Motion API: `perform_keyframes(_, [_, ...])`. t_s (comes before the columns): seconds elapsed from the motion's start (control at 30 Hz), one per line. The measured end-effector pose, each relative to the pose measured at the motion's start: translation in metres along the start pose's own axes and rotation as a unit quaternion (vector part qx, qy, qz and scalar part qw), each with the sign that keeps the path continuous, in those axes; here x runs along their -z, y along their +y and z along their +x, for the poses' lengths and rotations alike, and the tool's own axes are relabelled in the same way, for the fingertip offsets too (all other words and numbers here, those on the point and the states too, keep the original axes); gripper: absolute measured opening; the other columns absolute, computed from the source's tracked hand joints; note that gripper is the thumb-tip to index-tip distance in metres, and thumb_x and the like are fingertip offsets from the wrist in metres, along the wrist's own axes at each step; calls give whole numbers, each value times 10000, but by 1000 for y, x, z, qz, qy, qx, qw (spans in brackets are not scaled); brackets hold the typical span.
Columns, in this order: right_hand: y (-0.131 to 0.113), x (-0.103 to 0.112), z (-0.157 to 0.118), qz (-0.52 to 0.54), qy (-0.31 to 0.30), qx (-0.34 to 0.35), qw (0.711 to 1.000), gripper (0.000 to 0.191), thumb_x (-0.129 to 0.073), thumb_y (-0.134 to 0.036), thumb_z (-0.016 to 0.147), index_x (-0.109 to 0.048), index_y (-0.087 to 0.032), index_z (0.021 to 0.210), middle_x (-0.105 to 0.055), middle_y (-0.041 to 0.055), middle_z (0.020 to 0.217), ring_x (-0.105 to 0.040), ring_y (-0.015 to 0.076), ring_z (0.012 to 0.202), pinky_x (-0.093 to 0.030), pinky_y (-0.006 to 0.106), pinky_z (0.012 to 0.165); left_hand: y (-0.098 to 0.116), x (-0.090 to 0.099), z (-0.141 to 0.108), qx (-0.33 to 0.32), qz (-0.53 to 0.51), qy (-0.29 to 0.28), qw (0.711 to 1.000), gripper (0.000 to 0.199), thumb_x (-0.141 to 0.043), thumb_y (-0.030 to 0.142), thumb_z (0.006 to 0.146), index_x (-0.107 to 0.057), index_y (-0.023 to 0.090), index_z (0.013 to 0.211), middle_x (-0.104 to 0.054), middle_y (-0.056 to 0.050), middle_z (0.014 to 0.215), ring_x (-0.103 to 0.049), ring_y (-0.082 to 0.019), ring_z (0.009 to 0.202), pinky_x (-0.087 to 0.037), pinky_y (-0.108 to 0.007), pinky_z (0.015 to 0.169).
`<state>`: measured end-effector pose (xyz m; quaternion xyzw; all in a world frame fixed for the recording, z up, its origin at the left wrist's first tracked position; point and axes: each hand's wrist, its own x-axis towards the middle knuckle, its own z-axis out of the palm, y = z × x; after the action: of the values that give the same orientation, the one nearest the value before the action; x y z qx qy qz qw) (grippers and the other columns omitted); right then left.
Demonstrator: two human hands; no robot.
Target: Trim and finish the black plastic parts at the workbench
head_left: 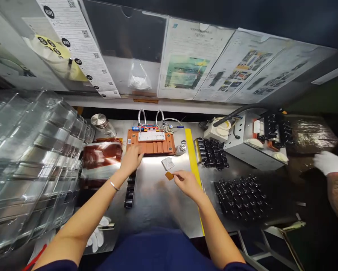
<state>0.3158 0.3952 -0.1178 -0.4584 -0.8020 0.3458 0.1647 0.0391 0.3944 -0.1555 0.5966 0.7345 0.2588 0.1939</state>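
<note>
My right hand [187, 184] pinches a small amber square piece of film [169, 175] between thumb and fingertips, just above the metal bench. Right behind the film lies a small whitish-grey square pad [167, 163]. My left hand [131, 160] is at the front left edge of an orange-brown fixture [154, 147], its fingers curled; whatever they may hold is hidden. Across the back of that fixture sits a white perforated strip [151, 136], below two bent metal hoses [141, 117]. A black tray strip [130, 192] lies below my left wrist.
Clear plastic trays [39, 162] are stacked at left, near a glass jar [102, 125] and reddish-brown sheets [102, 154]. Yellow tape [192, 146] runs down the bench. Right of it are black trays [242, 197] and a grey machine [250, 145]. Another person's gloved hand [331, 163] is far right.
</note>
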Motion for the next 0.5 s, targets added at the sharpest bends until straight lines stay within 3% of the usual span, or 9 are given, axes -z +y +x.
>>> perform_keyframes(0.1, [-4, 3, 6, -17, -50, 58, 997, 239, -523, -122, 813, -732, -202, 896, -729, 34, 797, -658, 150, 692, -476, 243, 660, 68, -45, 65, -73, -155, -95, 981, 97, -559, 129, 774, -610, 152, 854, -615, -181, 1152, -512, -312, 1182, -328, -446, 1069])
perform_keyframes(0.23, [-3, 7, 8, -56, -105, 111, 987, 203, -547, -131, 828, -721, -212, 893, -712, 24, 759, -647, 148, 679, -447, 229, 629, 136, -107, 153, -89, -208, -96, 969, 72, -556, 101, 769, -602, 155, 775, -658, -147, 1055, -544, -265, 1166, -343, -388, 1069])
perform_keyframes(0.37, [10, 12, 8, -68, -127, 122, 982, 206, -541, -140, 842, -703, -234, 928, -704, 16, 759, -640, 150, 685, -436, 229, 622, 150, -146, 198, -47, -298, -92, 949, 108, -681, 145, 709, -584, 190, 692, -679, -144, 990, -515, -312, 1222, -350, -448, 1072])
perform_keyframes(0.5, [19, 14, 18, -51, -145, 138, 978, 206, -526, -138, 853, -699, -231, 915, -701, 11, 752, -639, 149, 694, -438, 226, 641, 139, -155, 196, -39, -335, -156, 928, 185, -760, 134, 594, -599, 191, 665, -684, -134, 991, -476, -321, 1264, -316, -446, 1099])
